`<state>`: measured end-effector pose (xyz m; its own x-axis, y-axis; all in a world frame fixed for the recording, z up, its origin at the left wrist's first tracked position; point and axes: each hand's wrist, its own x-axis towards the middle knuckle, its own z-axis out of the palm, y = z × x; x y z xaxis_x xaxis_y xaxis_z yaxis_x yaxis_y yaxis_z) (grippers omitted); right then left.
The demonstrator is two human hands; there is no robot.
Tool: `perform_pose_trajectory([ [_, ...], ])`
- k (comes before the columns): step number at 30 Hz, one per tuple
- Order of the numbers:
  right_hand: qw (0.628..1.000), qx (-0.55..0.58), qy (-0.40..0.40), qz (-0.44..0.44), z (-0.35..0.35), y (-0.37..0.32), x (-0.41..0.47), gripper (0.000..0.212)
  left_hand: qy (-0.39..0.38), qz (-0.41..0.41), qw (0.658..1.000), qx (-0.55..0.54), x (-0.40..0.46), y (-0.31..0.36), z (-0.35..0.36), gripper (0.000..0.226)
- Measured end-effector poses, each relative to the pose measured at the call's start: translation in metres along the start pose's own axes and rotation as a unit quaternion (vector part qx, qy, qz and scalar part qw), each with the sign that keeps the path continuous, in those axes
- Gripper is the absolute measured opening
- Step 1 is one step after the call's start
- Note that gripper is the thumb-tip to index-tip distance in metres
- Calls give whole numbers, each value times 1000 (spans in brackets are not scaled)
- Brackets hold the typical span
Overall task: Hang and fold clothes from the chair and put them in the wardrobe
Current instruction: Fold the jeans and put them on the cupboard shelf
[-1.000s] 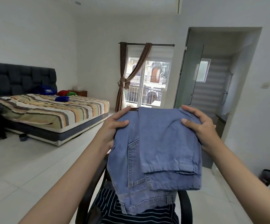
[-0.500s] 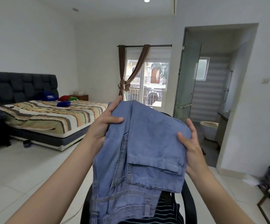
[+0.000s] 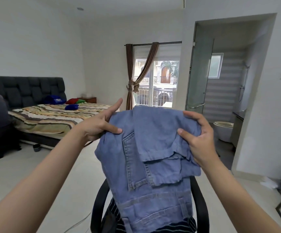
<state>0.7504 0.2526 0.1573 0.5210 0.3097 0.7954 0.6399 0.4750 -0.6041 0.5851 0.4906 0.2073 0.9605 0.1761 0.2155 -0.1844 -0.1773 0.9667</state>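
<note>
From the head view, one pair of blue jeans (image 3: 153,162) hangs folded above one black chair (image 3: 199,207) holding a striped garment (image 3: 175,227). The left hand (image 3: 97,125) and right hand (image 3: 198,140) pinch its top corners, fingers curled. A bed (image 3: 52,121) stands left.

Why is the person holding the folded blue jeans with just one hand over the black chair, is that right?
Not quite. In the head view both hands grip the jeans: the left hand pinches the left top edge and the right hand holds the right side. The rest is right: they are folded, blue, and over the black chair.
</note>
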Motion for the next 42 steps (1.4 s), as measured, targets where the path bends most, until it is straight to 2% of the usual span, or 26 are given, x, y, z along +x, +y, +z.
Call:
perform_pose_trajectory([
  [3,1000,-16,10,-14,-4,-2,14,50,-16,-54,996,71,3,8,-1,89],
  [7,999,-11,35,-18,-6,-2,23,51,-32,-101,991,79,1,13,-1,83],
  [8,999,-9,45,-17,-6,-2,24,52,-21,-87,995,40,0,8,-2,82],
  [10,998,-3,68,-12,-7,0,27,52,8,-34,994,-106,-4,-7,-1,83],
  [13,994,-2,113,8,-11,4,30,50,37,84,936,-340,-10,-27,17,76],
  [15,990,7,140,23,-12,8,32,50,105,134,891,-422,-8,-36,35,58],
  [16,988,11,149,30,-12,10,33,50,143,140,880,-431,-6,-37,43,49],
  [19,987,12,154,50,-12,16,31,51,208,111,902,-361,3,-39,57,46],
  [21,990,-3,129,51,-18,18,29,51,252,100,917,-291,6,-41,55,46],
  [25,997,-66,5,27,-40,17,24,38,286,104,947,-104,7,-46,43,38],
  [28,992,-112,-57,10,-53,19,23,33,312,104,944,-33,10,-46,36,35],
  [33,979,-181,-98,3,-66,12,29,34,356,129,915,-138,17,-44,46,32],
  [37,954,-287,-87,3,-67,14,24,33,345,132,903,-220,22,-45,58,32],
  [39,953,-290,-82,24,-68,17,21,39,334,134,902,-237,23,-46,62,33],
  [42,966,-225,-93,89,-71,16,21,59,326,132,899,-263,25,-45,64,33],
])
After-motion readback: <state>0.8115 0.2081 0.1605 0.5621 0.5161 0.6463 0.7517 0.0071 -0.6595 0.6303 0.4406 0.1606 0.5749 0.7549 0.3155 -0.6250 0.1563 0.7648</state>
